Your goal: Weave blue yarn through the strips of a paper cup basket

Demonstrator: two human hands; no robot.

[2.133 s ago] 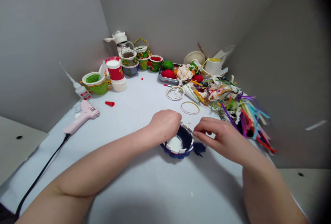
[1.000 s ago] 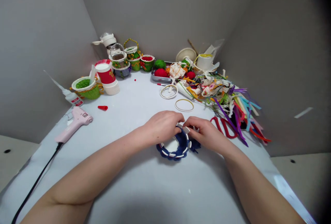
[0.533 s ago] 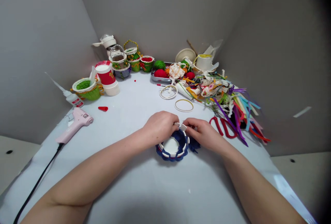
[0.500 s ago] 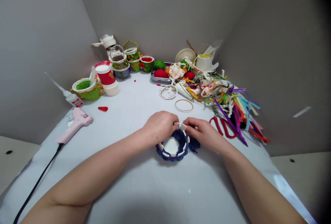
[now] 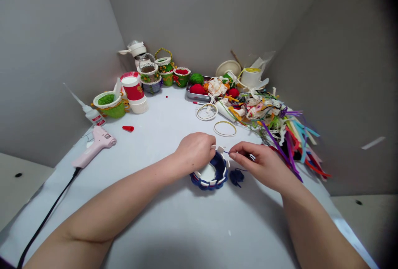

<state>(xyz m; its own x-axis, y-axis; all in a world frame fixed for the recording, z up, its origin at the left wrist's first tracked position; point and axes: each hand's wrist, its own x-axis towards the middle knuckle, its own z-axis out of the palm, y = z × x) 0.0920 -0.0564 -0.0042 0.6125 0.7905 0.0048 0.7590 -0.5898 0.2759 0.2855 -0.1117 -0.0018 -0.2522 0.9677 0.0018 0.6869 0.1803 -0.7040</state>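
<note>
A small round basket [image 5: 209,185], white slats woven with dark blue yarn, stands on the white table in front of me. My left hand [image 5: 196,149] grips its far left rim, fingertips partly hidden behind the slats. To the right of the rim, my right hand [image 5: 253,159] pinches a strand of blue yarn [image 5: 227,152] between thumb and forefinger, and the strand runs to the basket. A loose bundle of the same yarn [image 5: 236,177] lies beside the basket, below my right hand.
On the left lie a pink glue gun [image 5: 95,146], a glue bottle [image 5: 93,115] and a red cap [image 5: 128,128]. Finished small baskets [image 5: 149,79] and a tray [image 5: 202,96] of yarn balls stand behind. Ribbon scraps [image 5: 280,124] heap up at right, partly over red scissors.
My right hand has moved right, away from the basket rim, drawing the blue strand out. The left hand stays on the basket. The whole view has shifted slightly.
</note>
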